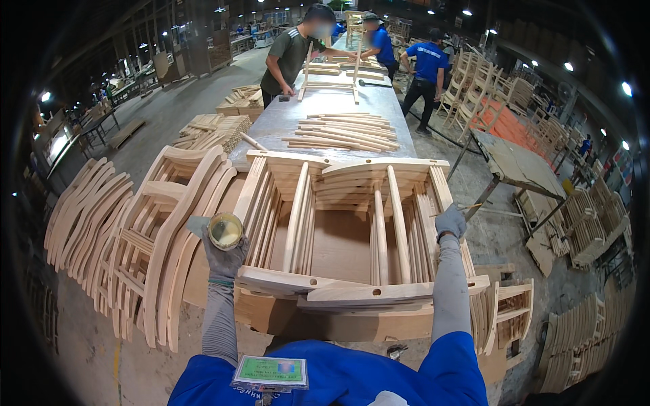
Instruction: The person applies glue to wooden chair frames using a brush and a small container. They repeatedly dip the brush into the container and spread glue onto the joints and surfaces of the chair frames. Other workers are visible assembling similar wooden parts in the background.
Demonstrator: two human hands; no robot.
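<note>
My gloved left hand (227, 260) is closed around a small round cup (225, 231) with pale yellowish stuff inside, held at the left side of a stack of wooden chair frames (389, 291). The stacked frames have curved rails with round holes and slim rods across the middle. My gloved right hand (451, 223) is closed at the stack's right side. A thin stick (472, 206) pokes out of it to the right; its tip is too small to make out.
Loose wooden rods (345, 132) lie on the long metal-topped table (271, 128) ahead. Curved wooden parts (88, 210) and more frames (162, 230) stand at left. A brown side table (518, 162) stands at right. Beyond, a person in dark green (288, 57) handles a frame; others wear blue.
</note>
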